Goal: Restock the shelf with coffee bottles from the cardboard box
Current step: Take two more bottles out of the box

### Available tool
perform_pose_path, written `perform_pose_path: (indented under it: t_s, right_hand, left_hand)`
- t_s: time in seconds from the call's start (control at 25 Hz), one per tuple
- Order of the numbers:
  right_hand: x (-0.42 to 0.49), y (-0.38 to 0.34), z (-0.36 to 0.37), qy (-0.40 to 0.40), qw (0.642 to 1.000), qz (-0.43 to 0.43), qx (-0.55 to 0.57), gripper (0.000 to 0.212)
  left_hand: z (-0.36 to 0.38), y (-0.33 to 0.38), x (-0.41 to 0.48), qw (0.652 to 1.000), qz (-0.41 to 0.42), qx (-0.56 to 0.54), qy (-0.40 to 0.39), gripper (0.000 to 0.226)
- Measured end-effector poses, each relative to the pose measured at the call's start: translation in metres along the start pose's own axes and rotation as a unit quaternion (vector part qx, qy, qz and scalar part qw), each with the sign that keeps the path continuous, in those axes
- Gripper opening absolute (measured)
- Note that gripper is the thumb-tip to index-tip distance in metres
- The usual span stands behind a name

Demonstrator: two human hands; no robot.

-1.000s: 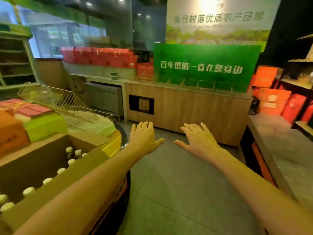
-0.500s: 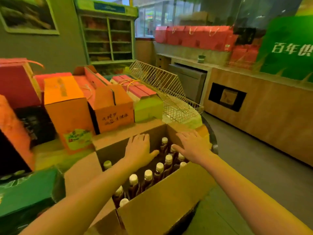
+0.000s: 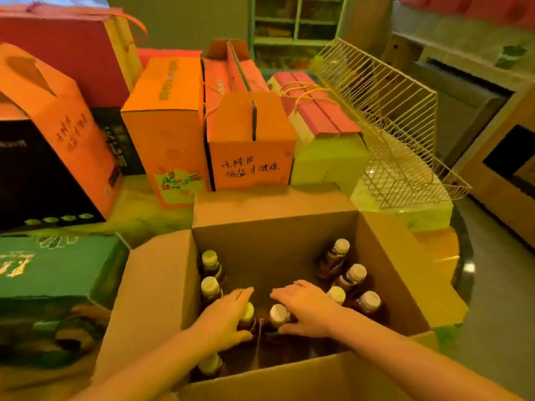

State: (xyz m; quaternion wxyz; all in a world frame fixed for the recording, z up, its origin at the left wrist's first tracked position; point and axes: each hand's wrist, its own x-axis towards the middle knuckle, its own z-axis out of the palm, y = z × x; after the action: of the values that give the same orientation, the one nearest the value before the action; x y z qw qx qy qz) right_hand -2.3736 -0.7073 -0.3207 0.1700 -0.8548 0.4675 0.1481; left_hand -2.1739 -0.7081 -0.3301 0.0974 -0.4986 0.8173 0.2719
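Note:
An open cardboard box [image 3: 162,285] sits in front of me with several brown coffee bottles with pale caps standing inside. Both my hands reach down into it. My left hand [image 3: 224,316] lies against one coffee bottle [image 3: 247,312], whose neck sits between thumb and straight fingers. My right hand [image 3: 305,308] is beside a second coffee bottle [image 3: 278,313], again with thumb and extended fingers on either side of the neck. More bottles stand along the left wall [image 3: 209,259] and at the right [image 3: 341,246]. No shelf for the bottles is in view.
Orange gift boxes [image 3: 249,143] and a red one [image 3: 66,50] crowd the display behind the carton. A green box [image 3: 55,264] lies at the left. A tilted wire basket [image 3: 388,120] stands at the right, with a wooden counter [image 3: 498,157] across the aisle.
My view turned left from the aisle to the carton and came closer. Both hands dropped from above the box rim down among the bottles, each now bracketing a bottle neck.

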Motion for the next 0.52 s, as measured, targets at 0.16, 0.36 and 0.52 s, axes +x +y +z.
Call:
perform_pose_path:
  t_s: [0.16,0.36,0.52]
  right_hand:
    - [0.031,0.015,0.016,-0.055,0.998,-0.041,0.001,0.061]
    - [0.048,0.022,0.022,-0.097,0.995,-0.035,0.01,0.05]
    - [0.05,0.02,0.028,-0.042,0.998,-0.041,-0.008,0.042]
  left_hand:
    - [0.01,0.001,0.006,0.994,-0.108,0.018,0.001,0.079]
    - [0.007,-0.007,0.018,0.991,-0.134,-0.017,0.001,0.043]
    - [0.013,0.003,0.025,0.984,-0.165,0.061,0.038,0.05]
